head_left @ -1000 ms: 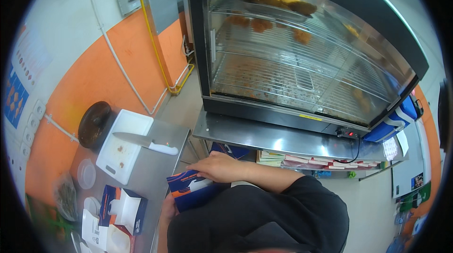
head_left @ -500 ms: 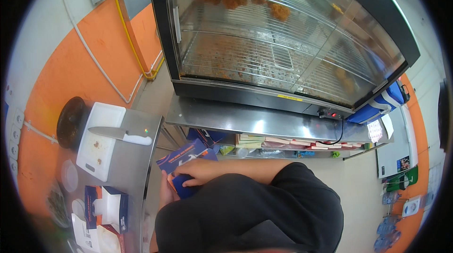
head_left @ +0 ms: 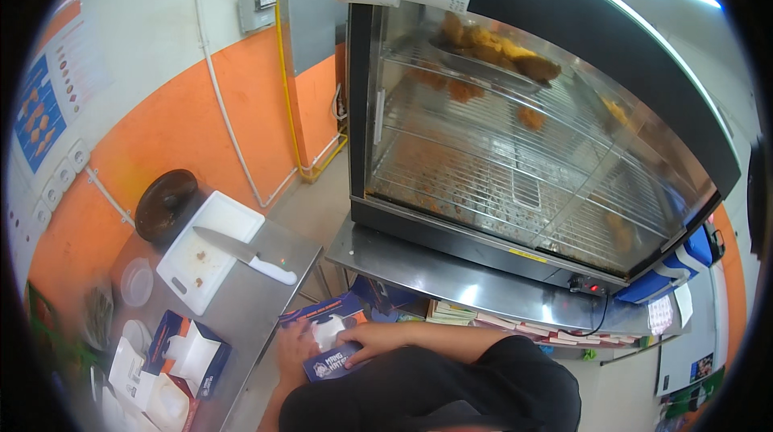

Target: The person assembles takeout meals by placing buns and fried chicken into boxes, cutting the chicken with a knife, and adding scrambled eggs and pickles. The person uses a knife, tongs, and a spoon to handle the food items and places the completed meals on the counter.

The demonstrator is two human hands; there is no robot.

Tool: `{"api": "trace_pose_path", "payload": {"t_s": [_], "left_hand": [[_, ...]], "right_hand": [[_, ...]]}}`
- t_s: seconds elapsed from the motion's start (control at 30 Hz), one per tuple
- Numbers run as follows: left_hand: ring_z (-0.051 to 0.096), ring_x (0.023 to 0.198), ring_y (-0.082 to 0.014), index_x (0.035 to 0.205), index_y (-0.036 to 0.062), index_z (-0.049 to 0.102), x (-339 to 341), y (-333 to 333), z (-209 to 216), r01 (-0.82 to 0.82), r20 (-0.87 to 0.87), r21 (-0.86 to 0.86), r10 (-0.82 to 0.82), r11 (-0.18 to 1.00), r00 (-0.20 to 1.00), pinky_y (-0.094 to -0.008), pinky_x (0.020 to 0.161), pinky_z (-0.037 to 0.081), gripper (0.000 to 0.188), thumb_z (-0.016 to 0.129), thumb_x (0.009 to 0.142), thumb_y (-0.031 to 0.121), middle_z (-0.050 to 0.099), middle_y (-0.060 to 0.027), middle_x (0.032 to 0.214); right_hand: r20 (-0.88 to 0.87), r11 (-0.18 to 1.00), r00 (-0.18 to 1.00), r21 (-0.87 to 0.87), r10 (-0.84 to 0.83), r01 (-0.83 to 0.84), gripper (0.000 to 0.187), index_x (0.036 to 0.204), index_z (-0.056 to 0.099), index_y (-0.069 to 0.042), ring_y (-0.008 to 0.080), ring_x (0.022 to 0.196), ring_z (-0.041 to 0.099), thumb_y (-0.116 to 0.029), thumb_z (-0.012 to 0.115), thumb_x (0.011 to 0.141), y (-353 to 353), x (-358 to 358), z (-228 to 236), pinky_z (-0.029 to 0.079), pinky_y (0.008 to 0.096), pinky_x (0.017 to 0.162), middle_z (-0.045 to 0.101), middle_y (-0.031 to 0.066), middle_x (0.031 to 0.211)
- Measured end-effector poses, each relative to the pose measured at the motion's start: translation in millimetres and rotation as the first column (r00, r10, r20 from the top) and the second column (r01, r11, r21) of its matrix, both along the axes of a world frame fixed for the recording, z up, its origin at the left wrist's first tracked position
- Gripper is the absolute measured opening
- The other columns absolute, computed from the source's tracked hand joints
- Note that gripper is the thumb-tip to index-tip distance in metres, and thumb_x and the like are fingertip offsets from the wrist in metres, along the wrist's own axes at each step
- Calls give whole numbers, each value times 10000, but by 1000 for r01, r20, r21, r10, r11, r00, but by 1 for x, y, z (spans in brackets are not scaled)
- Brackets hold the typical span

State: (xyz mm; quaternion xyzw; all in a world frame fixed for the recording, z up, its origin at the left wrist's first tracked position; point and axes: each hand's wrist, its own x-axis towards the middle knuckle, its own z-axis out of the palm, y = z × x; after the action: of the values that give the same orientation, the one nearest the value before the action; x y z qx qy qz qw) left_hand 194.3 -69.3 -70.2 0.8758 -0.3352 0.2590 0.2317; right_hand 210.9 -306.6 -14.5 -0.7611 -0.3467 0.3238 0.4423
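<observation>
A navy-blue cardboard food box [head_left: 330,363] with orange edging and a white inside is between my two hands, just off the steel table's near corner. My left hand [head_left: 298,347] grips its left side. Its front wall stands up under my right hand [head_left: 374,341], whose thumb presses on that panel. The back flap tilts up behind my fingers. My black sleeve and knee-like dark cloth cover what lies below the box.
On the left steel table [head_left: 278,299] lie a white cutting board [head_left: 205,263], a knife [head_left: 241,252], a dark bowl [head_left: 167,205], a clear plastic lid [head_left: 138,282] and several opened boxes [head_left: 201,359]. A glass food warmer [head_left: 515,174] with fried pieces stands on a steel counter [head_left: 427,259].
The view has tilted up and shifted left. The box has turned in my hands, so its printed front and white inside now show; my right hand has moved to the front panel.
</observation>
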Motion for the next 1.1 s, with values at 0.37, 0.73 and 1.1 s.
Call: {"api": "trace_pose_path", "payload": {"t_s": [0.37, 0.73, 1.1], "left_hand": [[441, 1219, -221, 1325, -98, 357, -9, 31, 34, -275, -588, -754, -799, 597, -124, -353, 1045, 309, 908, 554, 790, 609, 480, -154, 1309], [512, 1151, -239, 1282, -42, 422, -11, 58, 11, -315, -643, -751, -751, 581, 147, -384, 1010, 364, 783, 573, 816, 569, 531, -136, 1244], [519, 1132, -253, 1255, 35, 469, -11, 36, 9, -849, -564, -506, -802, 150, 195, -417, 972, 400, 446, 477, 931, 341, 544, -111, 1238]], "right_hand": [[-556, 921, 775, 380, 299, -83, 433, 1181, 521, -27, 149, 997, 554, -323, 613, 879, -42, 45, 8, 417, 283, 890, 600, 67, 1088], [-654, 770, 750, 424, -105, 477, 541, 1214, 511, 15, 176, 1137, 517, -449, 450, 943, -51, 8, -53, 347, 330, 1022, 566, 108, 1222], [-918, 649, 128, -162, -376, 744, 425, 1181, 538, -31, 214, 997, 615, -328, 601, 884, 1, 31, -66, 516, 381, 855, 612, 78, 1100]]}}
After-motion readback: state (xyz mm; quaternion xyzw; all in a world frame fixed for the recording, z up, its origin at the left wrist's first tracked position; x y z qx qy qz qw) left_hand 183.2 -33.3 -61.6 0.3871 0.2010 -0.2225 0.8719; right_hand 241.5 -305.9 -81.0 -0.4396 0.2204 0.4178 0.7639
